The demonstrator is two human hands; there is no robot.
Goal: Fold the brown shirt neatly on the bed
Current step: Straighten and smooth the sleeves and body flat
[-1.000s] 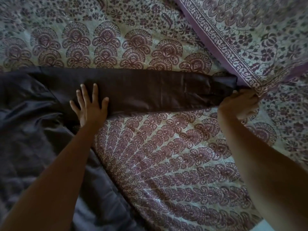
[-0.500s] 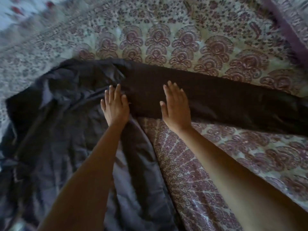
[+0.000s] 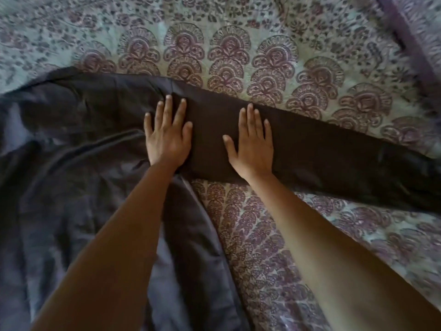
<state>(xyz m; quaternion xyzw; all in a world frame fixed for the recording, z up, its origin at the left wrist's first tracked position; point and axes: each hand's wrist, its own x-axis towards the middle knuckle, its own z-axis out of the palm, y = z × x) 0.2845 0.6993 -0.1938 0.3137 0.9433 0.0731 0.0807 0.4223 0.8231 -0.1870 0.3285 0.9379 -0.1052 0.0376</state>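
The dark brown shirt (image 3: 71, 177) lies spread over the left half of the bed, its body wrinkled. One long sleeve (image 3: 334, 154) stretches flat to the right edge of the view. My left hand (image 3: 168, 134) rests palm down, fingers apart, where the sleeve meets the shirt's body. My right hand (image 3: 253, 146) lies flat on the sleeve a short way to the right, fingers spread. Neither hand grips the cloth.
The bed is covered by a pale sheet (image 3: 262, 235) printed with purple fan and flower motifs. A purple-bordered fold of patterned cloth (image 3: 410, 37) lies at the top right corner.
My right hand has left the sleeve's far end and come left onto the sleeve beside my left hand. The view has swung left, showing more of the shirt's body.
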